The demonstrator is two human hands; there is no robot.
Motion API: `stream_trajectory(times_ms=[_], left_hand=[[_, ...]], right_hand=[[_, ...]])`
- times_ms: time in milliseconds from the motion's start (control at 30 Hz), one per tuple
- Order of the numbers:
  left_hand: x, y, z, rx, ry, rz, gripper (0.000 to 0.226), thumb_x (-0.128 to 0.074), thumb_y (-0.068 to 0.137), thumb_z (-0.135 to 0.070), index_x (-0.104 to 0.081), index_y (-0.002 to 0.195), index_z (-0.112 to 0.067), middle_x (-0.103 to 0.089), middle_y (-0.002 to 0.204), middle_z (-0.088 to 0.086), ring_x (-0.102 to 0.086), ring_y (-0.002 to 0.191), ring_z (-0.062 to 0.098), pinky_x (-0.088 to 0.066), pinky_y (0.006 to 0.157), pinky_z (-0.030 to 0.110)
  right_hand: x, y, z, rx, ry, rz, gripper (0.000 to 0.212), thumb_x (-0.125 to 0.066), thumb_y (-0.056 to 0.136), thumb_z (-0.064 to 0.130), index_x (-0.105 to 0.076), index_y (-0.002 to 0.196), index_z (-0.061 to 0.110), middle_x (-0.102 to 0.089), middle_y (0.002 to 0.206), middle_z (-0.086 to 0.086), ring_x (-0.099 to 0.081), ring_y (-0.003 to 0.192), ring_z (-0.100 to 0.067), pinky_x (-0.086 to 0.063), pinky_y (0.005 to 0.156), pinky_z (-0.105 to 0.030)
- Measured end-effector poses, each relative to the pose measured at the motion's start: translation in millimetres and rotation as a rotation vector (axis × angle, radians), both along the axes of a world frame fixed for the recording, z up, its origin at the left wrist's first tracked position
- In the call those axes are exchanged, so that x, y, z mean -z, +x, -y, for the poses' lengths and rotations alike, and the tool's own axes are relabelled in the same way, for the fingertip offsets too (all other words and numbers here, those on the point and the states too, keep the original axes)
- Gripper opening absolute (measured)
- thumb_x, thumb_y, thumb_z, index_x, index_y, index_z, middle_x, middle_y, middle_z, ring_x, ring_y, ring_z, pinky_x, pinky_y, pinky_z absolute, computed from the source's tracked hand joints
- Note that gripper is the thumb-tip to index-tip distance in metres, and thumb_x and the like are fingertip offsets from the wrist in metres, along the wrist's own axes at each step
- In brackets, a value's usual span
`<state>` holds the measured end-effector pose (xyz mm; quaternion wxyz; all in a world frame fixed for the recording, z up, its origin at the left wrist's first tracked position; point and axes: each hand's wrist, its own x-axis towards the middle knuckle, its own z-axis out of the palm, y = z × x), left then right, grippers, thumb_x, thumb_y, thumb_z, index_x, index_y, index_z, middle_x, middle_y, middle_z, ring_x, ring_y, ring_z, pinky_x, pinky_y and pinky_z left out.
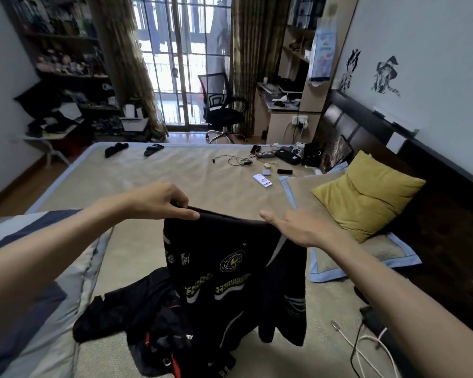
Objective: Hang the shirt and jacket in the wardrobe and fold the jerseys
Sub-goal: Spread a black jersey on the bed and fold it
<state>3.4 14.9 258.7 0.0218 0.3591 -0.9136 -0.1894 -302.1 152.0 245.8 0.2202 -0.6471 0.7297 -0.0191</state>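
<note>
I hold a black jersey (230, 271) up above the bed by its top edge; it bears a round crest and yellow-green patterns and hangs down with one sleeve at the right. My left hand (161, 200) pinches the top left corner. My right hand (292, 227) grips the top right corner. Beneath it, a heap of other dark garments (137, 317) with red trim lies crumpled on the bed mat (175, 173).
A yellow pillow (366, 192) rests on a blue-edged pillow at the right. A remote (262, 181), cables, chargers and small devices lie at the far right of the bed. Two dark items (115, 149) lie at the far edge. White cables (366, 347) trail near right. A striped blanket (25, 268) is at left.
</note>
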Motion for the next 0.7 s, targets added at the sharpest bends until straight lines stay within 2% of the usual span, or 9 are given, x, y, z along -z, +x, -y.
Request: stream_trajectory(times_ms=[100, 233, 300, 367, 433, 500, 567, 633, 700], left_hand=[[-6, 1, 2, -0.011, -0.123, 0.061, 0.058, -0.044, 0.072, -0.089, -0.059, 0.063, -0.033, -0.062, 0.076, -0.015, -0.054, 0.085, 0.004, -0.041, 0.073, 0.027], [-27, -6, 4, 0.004, -0.354, -0.026, 0.032, -0.044, 0.082, -0.084, -0.052, 0.078, -0.053, -0.056, 0.094, -0.018, -0.054, 0.081, 0.005, -0.05, 0.07, 0.034], [-30, -17, 1, -0.051, -0.425, -0.185, 0.02, -0.057, 0.084, -0.063, -0.061, 0.084, -0.043, -0.05, 0.104, -0.007, -0.056, 0.078, 0.012, -0.055, 0.069, 0.041], [-36, -32, -6, -0.144, -0.407, -0.346, 0.024, -0.065, 0.084, -0.047, -0.065, 0.085, -0.023, -0.051, 0.105, 0.001, -0.061, 0.075, 0.009, -0.056, 0.072, 0.033], [-42, -47, -10, -0.209, -0.365, -0.382, 0.025, -0.068, 0.089, -0.038, -0.064, 0.086, -0.014, -0.059, 0.088, 0.0, -0.061, 0.067, 0.0, -0.045, 0.065, 0.01], [-42, -61, -13, -0.223, -0.306, -0.385, 0.027, -0.068, 0.091, -0.034, -0.059, 0.08, -0.011, -0.059, 0.073, -0.001, -0.058, 0.065, 0.012, -0.037, 0.058, 0.013], [-36, -76, -14, -0.24, -0.205, -0.4, 0.027, -0.071, 0.092, -0.026, -0.059, 0.075, -0.009, -0.061, 0.073, 0.01, -0.06, 0.072, 0.03, -0.039, 0.062, 0.027], [-30, -88, -15, -0.277, -0.116, -0.396, 0.024, -0.073, 0.09, -0.022, -0.064, 0.074, -0.008, -0.066, 0.075, 0.014, -0.064, 0.072, 0.027, -0.042, 0.062, 0.029], [-25, -94, -21, -0.295, -0.081, -0.37, 0.022, -0.077, 0.088, -0.025, -0.072, 0.074, -0.009, -0.07, 0.072, 0.01, -0.06, 0.064, 0.014, -0.042, 0.059, 0.024]], right_hand=[[-4, -16, 10, -0.039, -0.24, -0.181, 0.053, -0.027, 0.107, 0.054, -0.049, 0.066, 0.027, -0.053, 0.073, 0.001, -0.058, 0.088, -0.029, -0.041, 0.075, -0.04], [-8, -35, 21, -0.101, -0.557, -0.341, 0.04, -0.046, 0.101, 0.047, -0.07, 0.115, 0.019, -0.069, 0.1, -0.01, -0.061, 0.105, -0.031, -0.043, 0.091, -0.044], [-13, -47, 23, -0.052, -0.778, -0.311, 0.042, -0.06, 0.095, 0.047, -0.073, 0.119, 0.016, -0.067, 0.088, -0.013, -0.062, 0.094, -0.031, -0.045, 0.089, -0.044], [-22, -59, 23, 0.024, -0.921, -0.309, 0.044, -0.066, 0.09, 0.049, -0.075, 0.117, 0.016, -0.066, 0.08, -0.011, -0.06, 0.087, -0.029, -0.046, 0.088, -0.043], [-27, -73, 24, 0.108, -0.837, -0.318, 0.044, -0.061, 0.091, 0.054, -0.074, 0.116, 0.02, -0.07, 0.087, -0.007, -0.06, 0.095, -0.028, -0.045, 0.089, -0.042], [-28, -81, 28, 0.147, -0.68, -0.192, 0.035, -0.059, 0.091, 0.052, -0.073, 0.106, 0.025, -0.069, 0.092, -0.001, -0.06, 0.099, -0.025, -0.045, 0.087, -0.039], [-21, -91, 35, 0.182, -0.48, 0.082, 0.025, -0.064, 0.088, 0.048, -0.07, 0.088, 0.023, -0.066, 0.087, 0.001, -0.061, 0.089, -0.022, -0.049, 0.083, -0.039], [-10, -96, 37, 0.214, -0.337, 0.361, 0.036, -0.068, 0.08, 0.052, -0.062, 0.072, 0.017, -0.06, 0.074, 0.0, -0.058, 0.073, -0.02, -0.051, 0.075, -0.04], [2, -98, 35, 0.253, -0.307, 0.552, 0.04, -0.068, 0.075, 0.055, -0.055, 0.068, 0.018, -0.045, 0.068, -0.006, -0.045, 0.064, -0.019, -0.041, 0.065, -0.037]])
